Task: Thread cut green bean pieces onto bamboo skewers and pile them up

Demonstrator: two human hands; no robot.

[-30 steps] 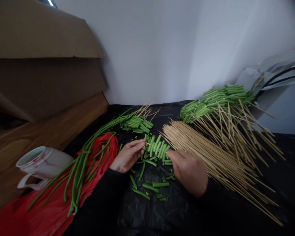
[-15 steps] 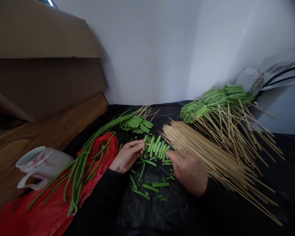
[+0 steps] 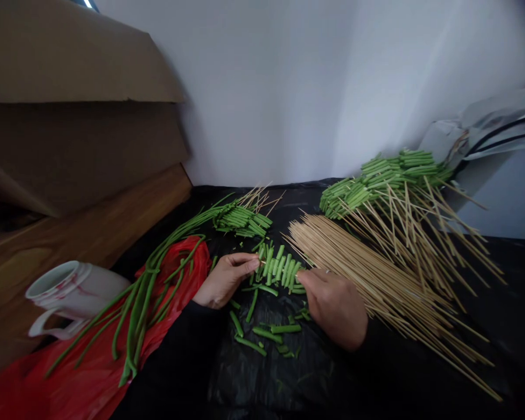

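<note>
My left hand (image 3: 224, 279) pinches the left end of a row of short green bean pieces (image 3: 280, 266) threaded side by side on a thin bamboo skewer. At the row's right end my right hand (image 3: 332, 304) is closed on the skewer. The row hangs just above the black sheet (image 3: 262, 385). Loose cut bean pieces (image 3: 266, 333) lie scattered below and between my hands.
Long uncut beans (image 3: 149, 291) lie on a red plastic bag (image 3: 83, 379) at left, beside a white cup (image 3: 65, 291). A pile of bare skewers (image 3: 376, 274) fans out at right. Finished bean skewers are stacked at the back right (image 3: 385, 175) and back middle (image 3: 242, 220). Cardboard boxes (image 3: 70, 116) stand at left.
My left fingers have closed tighter on the row's left end and dropped slightly. The right hand has barely moved.
</note>
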